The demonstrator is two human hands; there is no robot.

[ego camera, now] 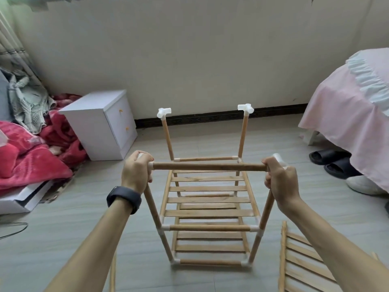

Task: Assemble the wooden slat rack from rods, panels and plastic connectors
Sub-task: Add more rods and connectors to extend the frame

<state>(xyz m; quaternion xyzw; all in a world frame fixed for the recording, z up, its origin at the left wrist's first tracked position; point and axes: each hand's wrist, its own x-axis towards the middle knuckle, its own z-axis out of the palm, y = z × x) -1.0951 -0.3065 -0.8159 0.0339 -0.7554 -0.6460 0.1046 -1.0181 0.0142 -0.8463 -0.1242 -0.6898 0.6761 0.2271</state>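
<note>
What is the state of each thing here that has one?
Left hand: grips left connector.
Right hand: grips right connector.
Top rod: level, between both connectors.
Rack: upright, unfinished, two shelves in.
Back connectors: on posts, no rod between.
Loose panel: lying on floor.
Drawers: closed.

No txt, labels, brand marks or nos. could be read anywhere in view. The wristband [123,199] showed only a dark face w/ nothing legible on it, & the white cabinet [99,131] carried no readable marking.
</note>
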